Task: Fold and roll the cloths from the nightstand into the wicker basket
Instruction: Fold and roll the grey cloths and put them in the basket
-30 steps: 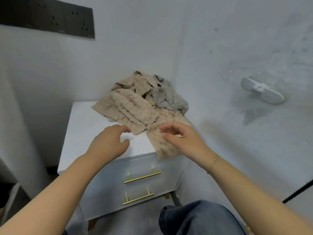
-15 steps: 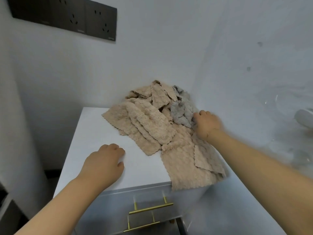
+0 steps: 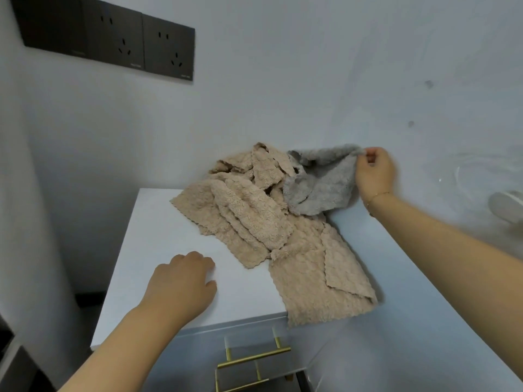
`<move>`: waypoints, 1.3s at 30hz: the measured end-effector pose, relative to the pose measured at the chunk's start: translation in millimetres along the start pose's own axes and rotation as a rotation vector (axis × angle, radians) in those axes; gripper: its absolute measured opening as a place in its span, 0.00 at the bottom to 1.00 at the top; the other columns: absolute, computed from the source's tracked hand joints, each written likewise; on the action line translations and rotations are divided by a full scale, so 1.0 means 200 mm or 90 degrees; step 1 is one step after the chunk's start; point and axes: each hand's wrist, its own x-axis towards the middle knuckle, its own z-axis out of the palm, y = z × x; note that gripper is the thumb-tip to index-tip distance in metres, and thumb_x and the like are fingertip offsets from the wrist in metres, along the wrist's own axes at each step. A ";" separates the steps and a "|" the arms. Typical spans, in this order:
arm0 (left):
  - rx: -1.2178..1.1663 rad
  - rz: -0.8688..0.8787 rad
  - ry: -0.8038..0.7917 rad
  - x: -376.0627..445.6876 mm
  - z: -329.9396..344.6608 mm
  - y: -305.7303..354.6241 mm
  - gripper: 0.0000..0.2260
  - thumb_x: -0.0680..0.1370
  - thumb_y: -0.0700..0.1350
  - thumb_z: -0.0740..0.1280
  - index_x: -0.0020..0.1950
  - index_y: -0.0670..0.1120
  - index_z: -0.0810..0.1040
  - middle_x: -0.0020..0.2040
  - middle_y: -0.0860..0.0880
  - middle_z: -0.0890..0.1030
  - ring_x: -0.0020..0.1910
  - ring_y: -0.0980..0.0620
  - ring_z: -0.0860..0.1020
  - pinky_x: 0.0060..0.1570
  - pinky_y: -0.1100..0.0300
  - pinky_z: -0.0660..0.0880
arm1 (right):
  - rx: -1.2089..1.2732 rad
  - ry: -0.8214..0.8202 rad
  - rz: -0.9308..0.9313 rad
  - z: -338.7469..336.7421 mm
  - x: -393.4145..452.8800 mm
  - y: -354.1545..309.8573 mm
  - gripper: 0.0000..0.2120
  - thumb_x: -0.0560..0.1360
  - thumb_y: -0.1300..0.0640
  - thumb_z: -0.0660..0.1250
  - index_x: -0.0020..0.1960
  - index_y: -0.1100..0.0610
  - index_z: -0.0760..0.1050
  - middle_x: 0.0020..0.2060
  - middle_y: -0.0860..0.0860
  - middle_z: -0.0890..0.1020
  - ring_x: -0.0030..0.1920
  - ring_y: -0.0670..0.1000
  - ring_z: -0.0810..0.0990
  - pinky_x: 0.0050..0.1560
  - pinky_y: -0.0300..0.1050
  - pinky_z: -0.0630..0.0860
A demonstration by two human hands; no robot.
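Several beige cloths (image 3: 254,222) lie heaped on the white nightstand (image 3: 158,250), spilling from the back corner by the wall down to the front right edge, where one hangs a little over the drawer front with its brass handle (image 3: 254,356). On top at the back sits one grey cloth (image 3: 319,185), and my right hand (image 3: 373,174) pinches its upper corner between thumb and curled fingers, lifting that corner clear of the heap while the rest of the cloth drapes down onto the beige ones. My left hand (image 3: 181,287) rests on the bare front of the nightstand, fingers loosely bent and holding nothing. I can't see the wicker basket from here, so I can't say where it stands. As I read it, the step in hand is separating the grey cloth so it can be spread flat for folding. To do that well I would raise it straight up and away from the wall, slowly enough that the fluffy pile doesn't drag a beige cloth along, then bring my left hand to a second corner so the cloth hangs square. The bare patch of nightstand near my left hand looks like the sensible place to lay it out. The overhanging beige cloth could slip off if the heap gets tugged.
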 end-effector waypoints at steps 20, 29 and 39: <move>-0.877 -0.005 0.027 -0.15 -0.29 -0.05 0.22 0.74 0.62 0.69 0.65 0.63 0.69 0.61 0.60 0.77 0.57 0.61 0.78 0.59 0.58 0.75 | 0.634 -0.405 0.181 -0.08 -0.33 -0.99 0.11 0.82 0.62 0.54 0.58 0.62 0.73 0.44 0.52 0.79 0.39 0.48 0.81 0.38 0.41 0.80; -1.008 -0.093 0.280 -0.25 -0.37 -0.21 0.16 0.76 0.43 0.70 0.62 0.55 0.74 0.55 0.55 0.81 0.52 0.58 0.81 0.52 0.57 0.77 | 0.627 -0.405 0.244 0.14 -0.61 -0.91 0.10 0.82 0.62 0.55 0.56 0.61 0.73 0.37 0.50 0.81 0.33 0.45 0.80 0.34 0.39 0.79; -0.012 -0.003 0.080 -0.36 -0.20 -0.46 0.03 0.79 0.55 0.63 0.46 0.60 0.71 0.55 0.64 0.71 0.45 0.61 0.72 0.39 0.65 0.66 | 0.398 -0.453 0.568 0.19 -1.07 -0.21 0.09 0.78 0.65 0.63 0.56 0.64 0.77 0.52 0.61 0.82 0.51 0.55 0.80 0.55 0.50 0.80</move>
